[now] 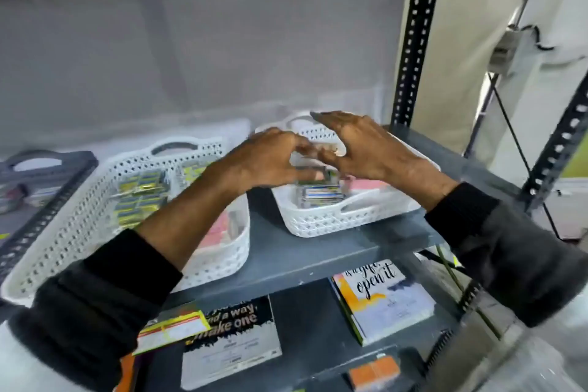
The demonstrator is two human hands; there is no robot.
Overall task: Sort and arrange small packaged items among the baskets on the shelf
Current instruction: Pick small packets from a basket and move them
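Lower shelf: black card point(237, 321) reads "a way, make one"; white booklet point(383, 296) reads "open it"

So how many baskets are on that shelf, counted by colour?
White perforated plastic baskets: 2, a large one on the left and a smaller one on the right under both hands.
Dark grey plastic basket: 1, at the far left edge, partly out of view.
Total: 3

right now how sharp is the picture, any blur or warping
Head view: motion blur smears both hands, left and right, and the small packets in the right white basket; the notebook lettering below reads clearly; wide-angle distortion tilts the shelf upright.
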